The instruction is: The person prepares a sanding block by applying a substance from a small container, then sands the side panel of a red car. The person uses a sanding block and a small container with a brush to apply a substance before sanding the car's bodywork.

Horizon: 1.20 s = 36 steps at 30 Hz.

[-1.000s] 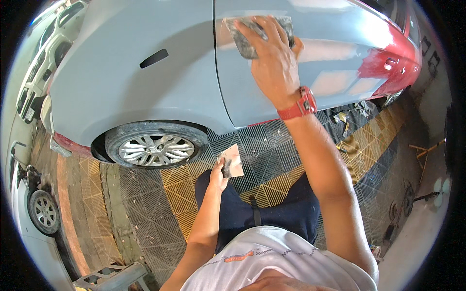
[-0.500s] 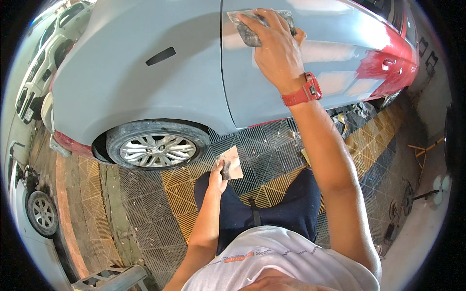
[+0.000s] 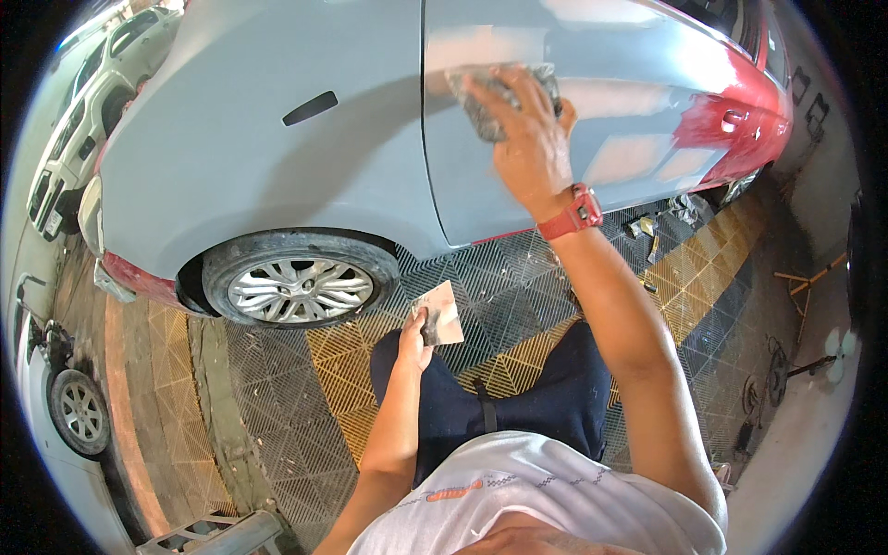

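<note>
My right hand (image 3: pixel 532 139), with a red watch at the wrist, presses a thin, grey-smeared putty spreader (image 3: pixel 483 118) against the car door (image 3: pixel 592 83). The hand is slightly blurred. The door is mostly matte grey, with pale pinkish filler patches and bare red paint toward its rear. Just above and beside the spreader lies a pinkish patch (image 3: pixel 481 42), by the door seam. Low over my lap, my left hand (image 3: pixel 416 339) grips a small flat plate (image 3: pixel 446 314) with pale pinkish filler and a dark smudge on it.
The grey fender (image 3: pixel 222 176) and front wheel (image 3: pixel 301 282) stand left of the seam. Ribbed black and yellow tiles (image 3: pixel 277 407) cover the floor. Scraps (image 3: pixel 647 227) lie under the door. A fan (image 3: pixel 837 356) stands at right; other vehicles (image 3: pixel 83 407) are at left.
My right hand has moved the spreader down the door, baring more of the pinkish patch above it. My left hand and its plate have stayed nearly in place.
</note>
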Motion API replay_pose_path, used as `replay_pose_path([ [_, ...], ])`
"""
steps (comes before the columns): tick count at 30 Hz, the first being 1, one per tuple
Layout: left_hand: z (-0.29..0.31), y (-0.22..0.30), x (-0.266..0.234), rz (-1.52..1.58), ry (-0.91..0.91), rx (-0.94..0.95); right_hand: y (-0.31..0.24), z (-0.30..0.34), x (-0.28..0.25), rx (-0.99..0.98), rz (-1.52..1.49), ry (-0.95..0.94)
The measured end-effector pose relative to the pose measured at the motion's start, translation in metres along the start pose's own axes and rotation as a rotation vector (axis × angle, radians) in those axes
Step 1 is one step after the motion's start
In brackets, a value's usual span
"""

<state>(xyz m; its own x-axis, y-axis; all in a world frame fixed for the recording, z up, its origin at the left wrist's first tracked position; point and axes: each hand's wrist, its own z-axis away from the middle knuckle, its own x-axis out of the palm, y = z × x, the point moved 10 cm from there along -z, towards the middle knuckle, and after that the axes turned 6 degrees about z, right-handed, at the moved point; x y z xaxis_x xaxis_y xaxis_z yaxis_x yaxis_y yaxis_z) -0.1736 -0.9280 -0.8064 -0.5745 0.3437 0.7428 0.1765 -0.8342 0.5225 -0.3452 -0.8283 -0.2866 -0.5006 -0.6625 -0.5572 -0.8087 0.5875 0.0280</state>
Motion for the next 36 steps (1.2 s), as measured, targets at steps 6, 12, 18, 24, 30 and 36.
replay_pose_path([
  [6,0.007,-0.001,0.008,0.037,-0.016,0.005,0.001,-0.054,-0.015,0.000,-0.039,0.051],
  [12,0.010,-0.002,0.010,0.023,-0.002,0.002,-0.022,-0.017,0.007,-0.027,0.068,-0.039],
  [18,0.004,0.000,0.005,0.016,-0.011,0.008,-0.004,0.006,0.005,-0.036,0.057,-0.087],
  [24,0.009,0.002,0.006,0.000,-0.026,0.005,0.037,-0.037,-0.020,-0.004,-0.018,0.103],
  [30,0.015,0.003,0.010,0.021,-0.021,0.022,0.032,-0.011,0.014,0.024,-0.027,0.057],
  [36,0.018,0.008,0.008,0.023,0.012,0.019,0.032,0.013,0.006,0.014,-0.024,0.038],
])
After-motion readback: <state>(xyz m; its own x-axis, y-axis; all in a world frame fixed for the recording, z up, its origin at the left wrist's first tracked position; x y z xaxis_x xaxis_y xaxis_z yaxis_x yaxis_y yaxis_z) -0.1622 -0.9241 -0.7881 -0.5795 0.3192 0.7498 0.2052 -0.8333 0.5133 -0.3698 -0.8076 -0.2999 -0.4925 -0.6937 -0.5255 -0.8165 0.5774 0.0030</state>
